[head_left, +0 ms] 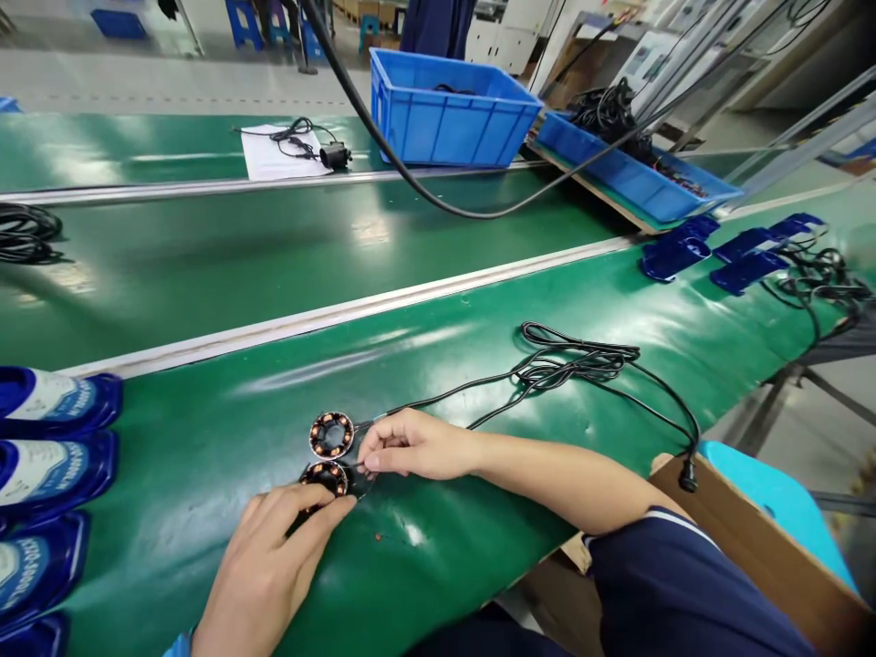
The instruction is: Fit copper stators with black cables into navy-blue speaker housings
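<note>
Two round black rings with copper coil windings lie close together on the green bench. My left hand (274,561) rests on the nearer ring (326,474), fingers curled around it and holding it down. My right hand (411,445) is beside the farther ring (332,434), its fingertips pinched on thin wires between the two rings. A black power cord (578,365) runs from the rings to a loose bundle and ends in a plug (688,474) at the bench's edge.
Blue plastic blister packs (47,456) are stacked at the left edge. More blue trays (745,255) and cables lie at the far right. A blue crate (448,109) and a shallow blue bin (636,178) stand beyond the conveyor belt (274,255). A cardboard box (753,538) is by my right arm.
</note>
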Tool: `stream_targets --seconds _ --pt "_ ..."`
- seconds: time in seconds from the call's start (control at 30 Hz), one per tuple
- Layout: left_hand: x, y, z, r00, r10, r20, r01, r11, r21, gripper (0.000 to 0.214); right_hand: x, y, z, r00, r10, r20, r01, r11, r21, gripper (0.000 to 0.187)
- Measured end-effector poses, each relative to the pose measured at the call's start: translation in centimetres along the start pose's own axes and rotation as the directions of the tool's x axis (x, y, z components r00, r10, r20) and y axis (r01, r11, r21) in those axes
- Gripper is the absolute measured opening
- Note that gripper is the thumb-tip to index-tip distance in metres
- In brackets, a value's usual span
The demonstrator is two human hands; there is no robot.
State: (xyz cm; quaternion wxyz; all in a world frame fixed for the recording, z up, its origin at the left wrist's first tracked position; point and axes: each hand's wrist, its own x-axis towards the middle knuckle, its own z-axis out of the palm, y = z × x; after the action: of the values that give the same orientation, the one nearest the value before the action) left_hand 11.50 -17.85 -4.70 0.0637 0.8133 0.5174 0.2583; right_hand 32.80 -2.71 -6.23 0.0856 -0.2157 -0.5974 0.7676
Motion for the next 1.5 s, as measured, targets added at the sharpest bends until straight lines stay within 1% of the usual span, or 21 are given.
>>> stream_targets --seconds 0.1,0.17,0.23,0.27,0.33,0.37,0.4,0.47,0.5,0.53,0.6,0.7,0.87,0.97,1.1,1.2,1.23,1.3,1.4,1.47,1.5 --pt "-0.3 0.0 -0.1 0.999 -0.017 0.033 0.018 0.999 -0.027 0.029 0.1 0.7 0.2 0.997 0.079 -0.012 -0.075 0.982 0.176 0.046" --pt "-0.3 -0.1 -0.4 1.0 -0.021 0.019 0.022 0.999 -0.037 0.024 -0.4 0.0 -0.1 0.995 0.087 0.048 -0.093 0.987 0.134 0.047" --pt "-0.1 -0.4 -0.9 0.999 -0.035 -0.022 0.034 0.998 -0.048 0.02 -1.2 -1.6 -0.7 0.998 0.003 0.062 -0.003 1.0 -0.005 0.041" --pt "0.2 -0.7 -1.1 0.998 -0.048 -0.049 0.046 0.998 -0.05 0.02 -1.6 -2.7 -1.1 0.997 -0.079 0.021 0.081 0.992 -0.1 0.036" --pt "1.0 -1.4 -1.5 0.992 -0.071 -0.102 0.069 0.997 -0.021 0.023 -1.9 -4.8 -1.7 0.958 -0.268 -0.104 0.22 0.916 -0.335 0.025" --pt "1.5 -1.9 -1.5 0.991 -0.071 -0.113 0.072 0.997 0.006 0.026 -1.6 -5.6 -2.1 0.932 -0.336 -0.134 0.245 0.86 -0.448 0.021" --pt "2.0 -2.3 -1.6 0.994 -0.049 -0.103 0.053 0.998 0.035 0.028 -1.2 -6.2 -2.4 0.922 -0.367 -0.126 0.246 0.804 -0.542 0.02" --pt "3.1 -3.1 -1.5 0.999 0.031 -0.038 -0.027 0.996 0.086 0.031 0.2 -6.4 -2.9 0.952 -0.304 -0.026 0.216 0.732 -0.646 0.022" --pt "3.6 -3.4 -1.5 0.998 0.067 0.005 -0.067 0.993 0.1 0.032 0.9 -6.1 -3.2 0.974 -0.226 0.025 0.188 0.738 -0.648 0.024" --pt "3.9 -3.6 -1.5 0.995 0.093 0.046 -0.098 0.989 0.107 0.032 1.7 -5.7 -3.4 0.989 -0.138 0.058 0.144 0.776 -0.614 0.027" --pt "4.4 -3.7 -1.5 0.989 0.115 0.096 -0.126 0.985 0.118 0.034 2.7 -4.7 -3.6 0.997 0.007 0.077 0.03 0.887 -0.461 0.028" --pt "4.5 -3.5 -1.6 0.985 0.125 0.119 -0.138 0.985 0.108 0.038 3.1 -3.8 -3.9 0.993 0.091 0.073 -0.072 0.971 -0.23 0.019" --pt "4.6 -3.1 -1.6 0.984 0.125 0.126 -0.142 0.98 0.138 0.04 3.0 -3.0 -3.8 0.992 0.123 -0.02 -0.122 0.991 0.049 0.016" --pt "4.6 -3.1 -1.6 0.985 0.099 0.142 -0.126 0.973 0.195 0.048 3.5 -2.0 -3.5 0.991 0.133 -0.027 -0.126 0.977 0.169 0.016" --pt "3.6 -3.4 -1.7 0.991 0.065 0.114 -0.089 0.972 0.219 0.049 3.5 -1.8 -3.9 0.995 0.093 0.038 -0.096 0.991 0.09 0.02" --pt "2.4 -3.9 -2.2 0.998 0.011 0.063 -0.02 0.99 0.139 0.035 2.1 -3.7 -4.9 0.995 -0.089 0.051 0.093 0.993 -0.078 0.027" --pt "2.0 -4.1 -2.5 0.999 0.002 0.047 -0.008 0.994 0.11 0.03 1.4 -4.6 -5.3 0.984 -0.165 0.069 0.176 0.966 -0.191 0.025" --pt "1.4 -4.4 -3.0 0.998 0.011 0.063 -0.017 0.995 0.099 0.023 0.1 -6.0 -5.7 0.951 -0.262 0.166 0.31 0.829 -0.465 0.02" --pt "1.2 -4.4 -3.4 0.98 0.055 0.189 -0.091 0.979 0.184 0.02 -1.0 -6.5 -5.6 0.924 -0.202 0.325 0.382 0.54 -0.75 0.033" --pt "1.3 -4.3 -3.2 0.965 0.072 0.251 -0.133 0.962 0.237 0.023 -0.9 -6.0 -5.3 0.92 -0.142 0.366 0.391 0.418 -0.82 0.031" --pt "1.3 -4.2 -3.1 0.962 0.079 0.263 -0.148 0.956 0.254 0.025 -0.8 -5.7 -5.3 0.919 -0.123 0.375 0.392 0.39 -0.833 0.026"
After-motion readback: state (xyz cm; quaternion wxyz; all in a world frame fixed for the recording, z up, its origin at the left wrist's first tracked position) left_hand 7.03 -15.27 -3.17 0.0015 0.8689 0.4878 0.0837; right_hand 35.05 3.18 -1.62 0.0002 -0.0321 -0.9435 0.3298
